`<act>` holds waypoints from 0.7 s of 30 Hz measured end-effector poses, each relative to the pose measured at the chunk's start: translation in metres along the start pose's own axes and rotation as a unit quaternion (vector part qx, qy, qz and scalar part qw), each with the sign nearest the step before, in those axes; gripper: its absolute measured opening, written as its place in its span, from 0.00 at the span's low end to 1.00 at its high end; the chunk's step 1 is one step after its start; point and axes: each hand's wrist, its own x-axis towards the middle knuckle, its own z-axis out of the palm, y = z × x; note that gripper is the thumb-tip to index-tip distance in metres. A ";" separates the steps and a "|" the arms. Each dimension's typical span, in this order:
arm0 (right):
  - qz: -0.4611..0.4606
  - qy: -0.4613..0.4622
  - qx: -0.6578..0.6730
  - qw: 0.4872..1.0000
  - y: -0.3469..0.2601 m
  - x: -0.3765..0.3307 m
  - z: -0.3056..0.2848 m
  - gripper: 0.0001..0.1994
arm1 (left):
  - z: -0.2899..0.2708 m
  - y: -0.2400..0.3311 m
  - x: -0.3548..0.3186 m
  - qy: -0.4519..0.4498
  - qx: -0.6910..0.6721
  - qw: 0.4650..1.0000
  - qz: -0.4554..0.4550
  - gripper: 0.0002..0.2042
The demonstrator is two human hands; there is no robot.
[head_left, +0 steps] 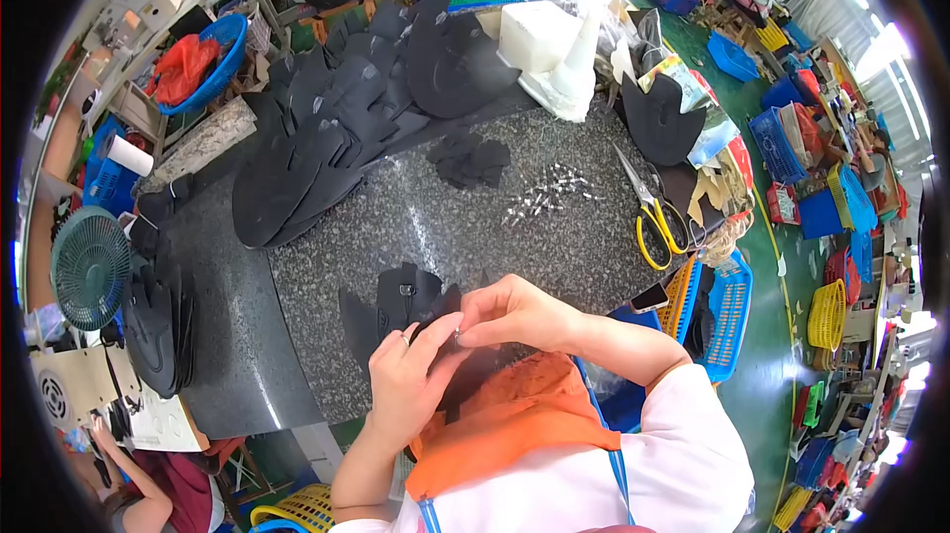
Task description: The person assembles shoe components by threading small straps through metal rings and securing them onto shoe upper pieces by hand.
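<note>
Head view shows, at lower centre, the left hand (408, 380) gripping a black piece (401, 300) while right hand (510, 313) fingertips pinch a tiny pin (barely visible), best kept steady and square over the granite table (554, 236).

sleeves: white, short, right one edged orange | apron: orange bib with blue straps | left hand (408, 383): ring on one finger | right hand (515, 313): bare | forearms: uncovered

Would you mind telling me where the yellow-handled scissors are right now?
In the head view, the yellow-handled scissors lie on the right side of the granite table, just right of the scattered small metal pieces and above the orange basket.
</note>
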 end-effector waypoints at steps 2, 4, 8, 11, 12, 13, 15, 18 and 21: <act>0.078 -0.014 0.042 0.996 -0.003 0.003 0.002 0.07 | -0.007 0.000 0.002 -0.041 0.074 0.996 0.009 0.13; 0.073 -0.010 0.060 0.995 0.004 -0.002 0.003 0.07 | -0.009 0.002 -0.004 -0.056 0.092 0.994 -0.003 0.13; -0.128 0.121 -0.045 0.983 0.007 -0.004 0.021 0.04 | -0.001 -0.002 0.002 0.027 -0.076 0.994 -0.070 0.18; -0.231 0.168 -0.025 0.958 0.017 0.000 0.031 0.05 | 0.006 -0.001 -0.006 0.076 -0.211 0.967 -0.118 0.25; -0.250 0.167 -0.018 0.954 0.022 0.002 0.032 0.06 | 0.010 -0.004 -0.009 0.086 -0.305 0.941 -0.119 0.30; -0.270 0.166 -0.012 0.948 0.025 0.004 0.032 0.07 | 0.011 -0.008 -0.012 0.086 -0.303 0.941 -0.122 0.30; -0.271 0.168 -0.026 0.947 0.025 0.005 0.033 0.08 | 0.014 -0.012 -0.016 0.081 -0.262 0.959 -0.067 0.34; -0.270 0.176 0.000 0.947 0.025 0.004 0.036 0.07 | 0.014 -0.008 -0.017 0.105 -0.292 0.950 -0.026 0.33; -0.270 0.192 0.025 0.943 0.027 0.003 0.042 0.06 | 0.017 -0.011 -0.022 0.093 -0.263 0.960 -0.030 0.34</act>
